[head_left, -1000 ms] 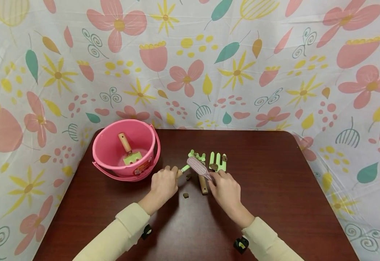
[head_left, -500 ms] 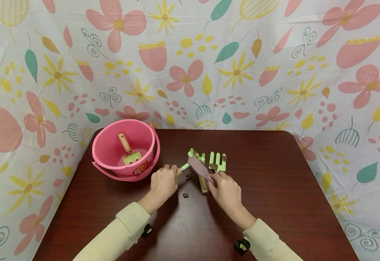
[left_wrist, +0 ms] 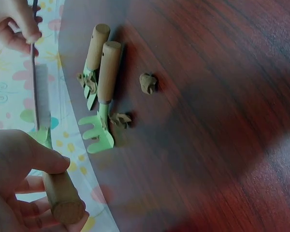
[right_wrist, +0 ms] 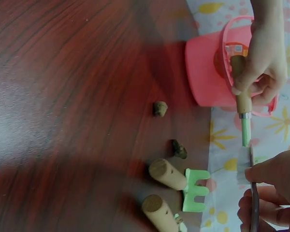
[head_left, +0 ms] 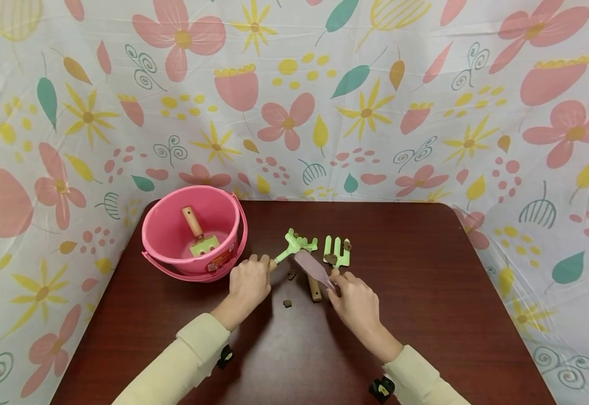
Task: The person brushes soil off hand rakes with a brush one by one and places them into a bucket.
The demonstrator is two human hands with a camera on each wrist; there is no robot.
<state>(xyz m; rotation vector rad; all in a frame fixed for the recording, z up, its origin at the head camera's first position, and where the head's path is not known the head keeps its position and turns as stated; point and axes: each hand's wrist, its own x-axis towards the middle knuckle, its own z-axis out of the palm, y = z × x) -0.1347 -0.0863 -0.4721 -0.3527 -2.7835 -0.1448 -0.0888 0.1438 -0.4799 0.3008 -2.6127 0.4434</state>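
My left hand [head_left: 250, 284] grips the wooden handle [left_wrist: 62, 191] of a small garden tool, its green pronged head [head_left: 293, 242] raised over the table. A mauve brush [head_left: 312, 266] is in my right hand [head_left: 357, 298], held by its narrow end. Pale bristles [right_wrist: 243, 166] point at the green tool and appear to touch it. Below lie a green hand rake [left_wrist: 100, 133] with a wooden handle and a green hand fork [head_left: 342, 259]. Brown clods [left_wrist: 148, 83] lie beside them, and some cling to the fork. The brush partly hides the rake.
A pink bucket [head_left: 233, 225] with its handle down stands at the table's back left. Inside it lies a green tool with a wooden handle [head_left: 192, 220]. The dark wooden table [head_left: 426, 281] meets a flowered cloth [head_left: 284, 169] behind.
The brush first showed its patterned face, then tilted over. It has now slid back toward the lower right with my right hand, uncovering more of the green head. My left hand has shifted slightly left.
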